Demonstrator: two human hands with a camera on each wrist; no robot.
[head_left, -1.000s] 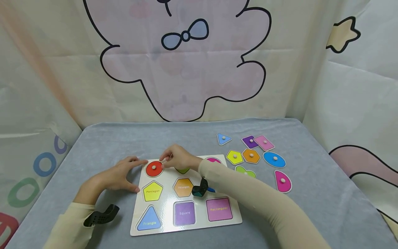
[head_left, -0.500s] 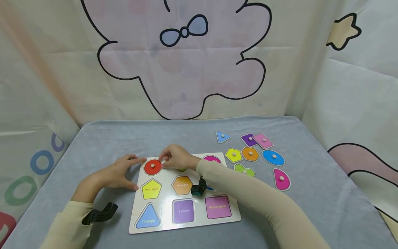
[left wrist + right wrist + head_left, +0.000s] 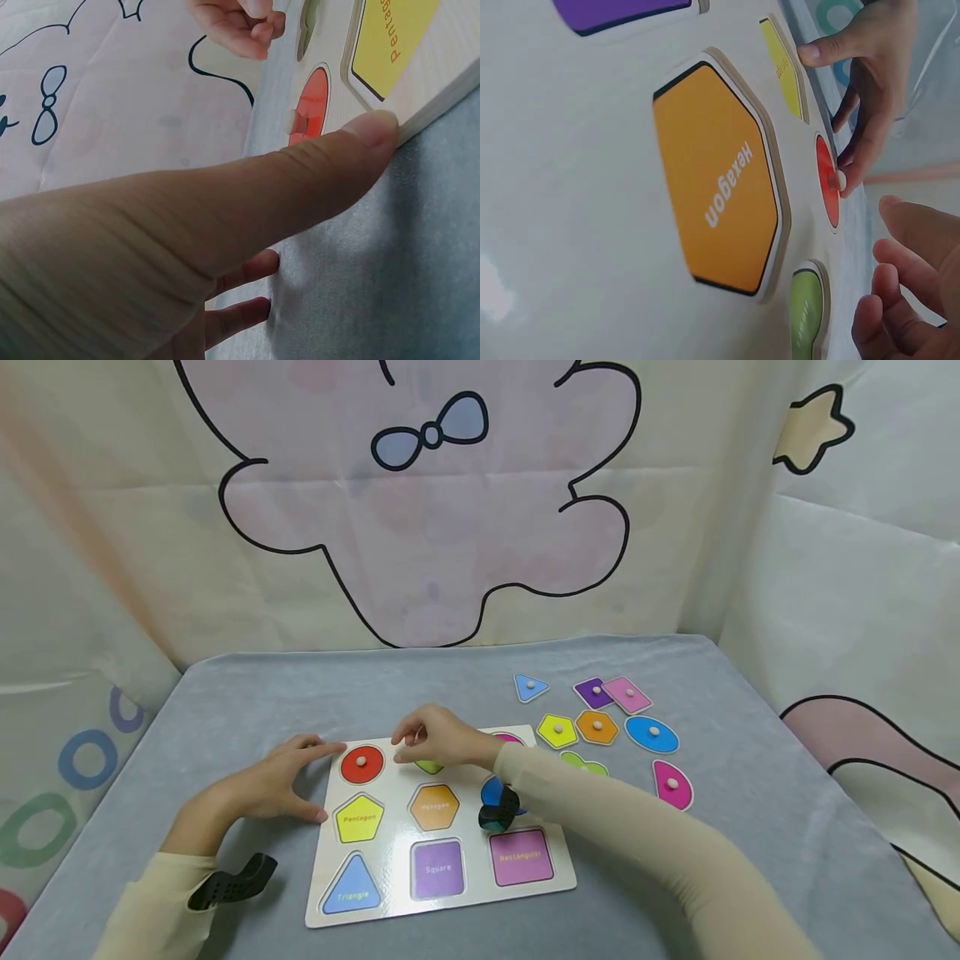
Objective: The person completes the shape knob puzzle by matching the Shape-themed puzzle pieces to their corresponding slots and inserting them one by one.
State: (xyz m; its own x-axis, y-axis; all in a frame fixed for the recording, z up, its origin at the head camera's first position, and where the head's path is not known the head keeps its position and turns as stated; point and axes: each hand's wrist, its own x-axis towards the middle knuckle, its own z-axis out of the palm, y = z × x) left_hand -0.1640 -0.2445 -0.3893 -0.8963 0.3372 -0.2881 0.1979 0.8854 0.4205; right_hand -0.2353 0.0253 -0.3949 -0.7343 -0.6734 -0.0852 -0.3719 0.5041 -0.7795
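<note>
A white shape-puzzle board [image 3: 390, 885] lies flat on the blue-grey cloth, with the red circle piece [image 3: 362, 762] seated in its far left recess. My left hand [image 3: 272, 785] steadies the board's left edge, its thumb and forefinger spread along the side. In the left wrist view the thumb [image 3: 330, 161] touches the board's corner of edge beside the yellow pentagon recess. Above the far row hovers my right hand [image 3: 442, 739], fingers loosely bent and holding nothing. It partly hides the green heart recess [image 3: 430, 767]. The orange hexagon recess [image 3: 720, 180] shows bare in the right wrist view.
Right of the board lie loose knobbed pieces: a blue triangle [image 3: 531, 687], purple square [image 3: 592, 693], pink rectangle [image 3: 627, 695], yellow pentagon [image 3: 557, 731], orange hexagon [image 3: 597, 727], blue oval [image 3: 652, 734], green heart [image 3: 585, 764] and magenta semicircle [image 3: 672, 785]. Printed curtains surround the table.
My right hand has moved off the red circle, slightly to the right, letting go of it. The left hand stays at the board's edge. The head view has shifted a little.
</note>
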